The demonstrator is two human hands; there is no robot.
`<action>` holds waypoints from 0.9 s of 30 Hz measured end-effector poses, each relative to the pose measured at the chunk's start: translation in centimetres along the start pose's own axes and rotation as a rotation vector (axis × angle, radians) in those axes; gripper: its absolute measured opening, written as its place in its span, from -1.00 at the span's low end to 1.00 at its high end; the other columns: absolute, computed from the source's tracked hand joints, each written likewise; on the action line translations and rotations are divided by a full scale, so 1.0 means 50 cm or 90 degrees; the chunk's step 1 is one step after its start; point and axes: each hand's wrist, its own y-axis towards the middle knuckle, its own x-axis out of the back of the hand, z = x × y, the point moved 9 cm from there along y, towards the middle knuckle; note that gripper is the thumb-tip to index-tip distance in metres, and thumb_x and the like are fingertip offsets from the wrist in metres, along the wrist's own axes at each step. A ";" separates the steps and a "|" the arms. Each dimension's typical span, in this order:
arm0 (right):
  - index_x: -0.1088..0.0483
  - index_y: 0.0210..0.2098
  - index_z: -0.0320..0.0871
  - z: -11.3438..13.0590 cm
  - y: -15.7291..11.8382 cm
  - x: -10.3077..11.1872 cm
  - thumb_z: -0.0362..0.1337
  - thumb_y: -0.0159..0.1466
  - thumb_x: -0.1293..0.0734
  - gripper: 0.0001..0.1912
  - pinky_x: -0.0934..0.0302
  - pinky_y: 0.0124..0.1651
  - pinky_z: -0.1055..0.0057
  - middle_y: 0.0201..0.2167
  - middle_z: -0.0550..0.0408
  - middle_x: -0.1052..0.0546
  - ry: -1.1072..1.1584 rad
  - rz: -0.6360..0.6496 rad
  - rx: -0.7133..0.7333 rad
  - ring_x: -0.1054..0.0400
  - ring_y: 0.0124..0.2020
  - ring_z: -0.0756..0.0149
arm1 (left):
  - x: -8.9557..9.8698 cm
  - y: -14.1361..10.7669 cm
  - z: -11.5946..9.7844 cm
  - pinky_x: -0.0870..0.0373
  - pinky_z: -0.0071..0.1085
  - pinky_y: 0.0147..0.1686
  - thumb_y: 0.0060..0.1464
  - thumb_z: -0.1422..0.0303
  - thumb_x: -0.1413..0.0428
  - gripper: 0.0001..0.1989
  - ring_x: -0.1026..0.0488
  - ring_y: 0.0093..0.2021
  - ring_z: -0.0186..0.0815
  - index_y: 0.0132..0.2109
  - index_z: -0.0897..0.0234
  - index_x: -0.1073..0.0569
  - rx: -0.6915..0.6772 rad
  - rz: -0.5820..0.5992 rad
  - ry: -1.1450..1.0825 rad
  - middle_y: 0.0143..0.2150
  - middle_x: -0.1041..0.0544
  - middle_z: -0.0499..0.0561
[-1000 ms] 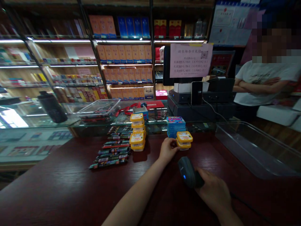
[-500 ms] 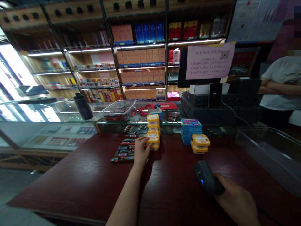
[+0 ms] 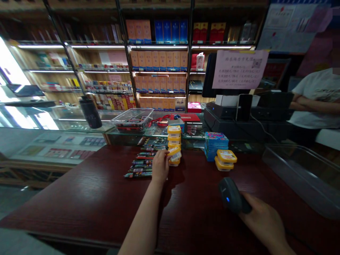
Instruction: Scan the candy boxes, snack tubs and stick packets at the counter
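My left hand (image 3: 160,167) pinches a yellow-lidded tub (image 3: 174,153), which is tilted above another tub at the front of a stack of yellow tubs (image 3: 174,131). Beside that hand, on its left, lie rows of dark, colourful sticks (image 3: 140,169). My right hand (image 3: 261,216) is wrapped round a black barcode scanner (image 3: 230,194) with a blue light, held over the dark red table (image 3: 106,202). Two more yellow-lidded tubs (image 3: 225,160) are stacked beyond the scanner, in front of a pile of blue packets (image 3: 215,146).
A clear bin (image 3: 300,177) stands at the right. Behind the table, a glass counter holds a clear box (image 3: 132,119), a black bottle (image 3: 90,112) and a monitor with a pink sign (image 3: 240,69). A person with folded arms (image 3: 316,101) stands at the right.
My left hand has lifted and tilted the front tub, which sat level on another before. My right hand still holds the scanner. The view has shifted slightly.
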 end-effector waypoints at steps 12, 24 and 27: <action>-0.47 -0.18 -0.16 0.127 0.016 0.035 -0.18 -0.01 -0.39 -0.61 -0.35 -0.16 0.31 -0.22 -0.02 -0.60 0.497 0.054 -0.031 -0.48 -0.21 0.11 | -0.037 -0.023 -0.088 -0.37 -0.35 -0.20 0.17 0.41 0.00 -0.97 -0.36 -0.21 -0.29 -0.23 0.24 -0.32 -0.061 -0.003 -0.091 -0.28 -0.39 0.00; -0.45 -0.18 -0.15 0.128 0.013 0.025 -0.21 0.03 -0.34 -0.66 -0.33 -0.20 0.36 -0.20 -0.02 -0.59 0.430 0.078 0.022 -0.47 -0.19 0.14 | -0.049 -0.028 -0.093 -0.38 -0.34 -0.16 0.17 0.42 0.02 -0.95 -0.38 -0.20 -0.29 -0.23 0.25 -0.34 -0.069 0.020 -0.080 -0.26 -0.41 0.02; -0.44 -0.18 -0.07 0.096 0.017 0.020 -0.29 0.02 -0.31 -0.67 -0.28 -0.29 0.36 -0.29 0.07 -0.60 0.252 0.097 0.005 -0.48 -0.29 0.16 | -0.060 -0.031 -0.097 -0.38 -0.33 -0.17 0.17 0.42 0.02 -0.94 -0.38 -0.20 -0.28 -0.23 0.25 -0.34 -0.077 0.045 -0.076 -0.26 -0.41 0.03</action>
